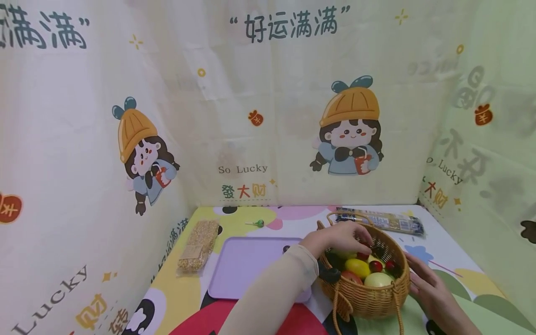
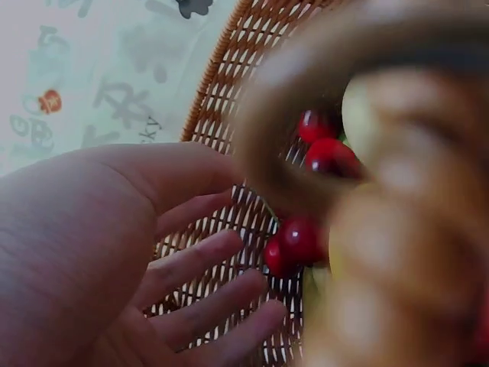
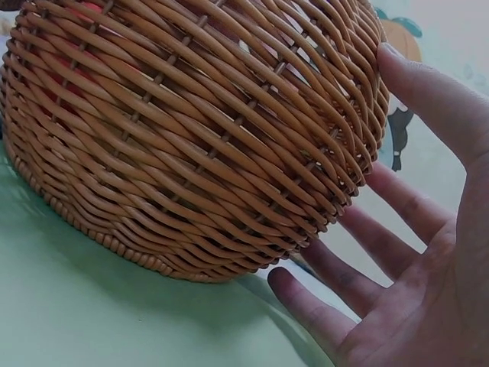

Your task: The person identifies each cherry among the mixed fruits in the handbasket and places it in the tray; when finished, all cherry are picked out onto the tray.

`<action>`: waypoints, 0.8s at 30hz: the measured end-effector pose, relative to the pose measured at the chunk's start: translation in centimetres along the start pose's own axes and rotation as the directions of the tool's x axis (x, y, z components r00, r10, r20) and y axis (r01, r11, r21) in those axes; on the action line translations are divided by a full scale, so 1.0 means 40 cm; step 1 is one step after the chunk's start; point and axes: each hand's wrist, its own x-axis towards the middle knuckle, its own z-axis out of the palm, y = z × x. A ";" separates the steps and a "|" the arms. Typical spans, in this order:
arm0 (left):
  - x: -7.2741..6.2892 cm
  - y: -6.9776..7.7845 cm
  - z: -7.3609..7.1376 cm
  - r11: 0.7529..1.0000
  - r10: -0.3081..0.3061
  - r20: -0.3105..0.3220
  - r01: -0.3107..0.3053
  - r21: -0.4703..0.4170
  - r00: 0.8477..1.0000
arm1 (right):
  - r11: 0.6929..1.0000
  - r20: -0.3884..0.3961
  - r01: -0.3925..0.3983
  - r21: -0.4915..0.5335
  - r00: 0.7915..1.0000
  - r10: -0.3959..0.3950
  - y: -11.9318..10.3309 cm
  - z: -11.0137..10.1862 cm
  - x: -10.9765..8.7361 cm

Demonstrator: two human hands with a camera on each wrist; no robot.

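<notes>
A wicker basket (image 1: pixel 364 300) with rope-like handles stands at the right of the table. Inside lie a yellow lemon-like fruit (image 1: pixel 357 268), a pale green round fruit (image 1: pixel 378 280), a red fruit and several red cherries (image 1: pixel 375 266). My left hand (image 1: pixel 345 236) reaches in over the basket's left side. In the left wrist view its thumb and index finger meet at the stem of a pair of cherries (image 2: pixel 299 240), the other fingers spread; a blurred handle partly covers the fingertips. Against the basket's right wall rests my right hand (image 3: pixel 412 267), thumb and fingers extended.
Left of the basket lies a light purple tray (image 1: pixel 251 265). A clear bag of grains (image 1: pixel 198 246) is at the table's left edge, and a green lollipop (image 1: pixel 260 223) lies behind the tray. Behind the basket is a long noodle packet (image 1: pixel 389 222). Printed cloth walls (image 1: pixel 293 130) enclose the table.
</notes>
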 end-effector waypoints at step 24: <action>0.031 0.008 0.028 0.981 -0.124 0.164 0.146 -0.127 0.979 | 1.000 0.006 -0.013 0.007 1.000 0.012 0.000 -0.010 -0.001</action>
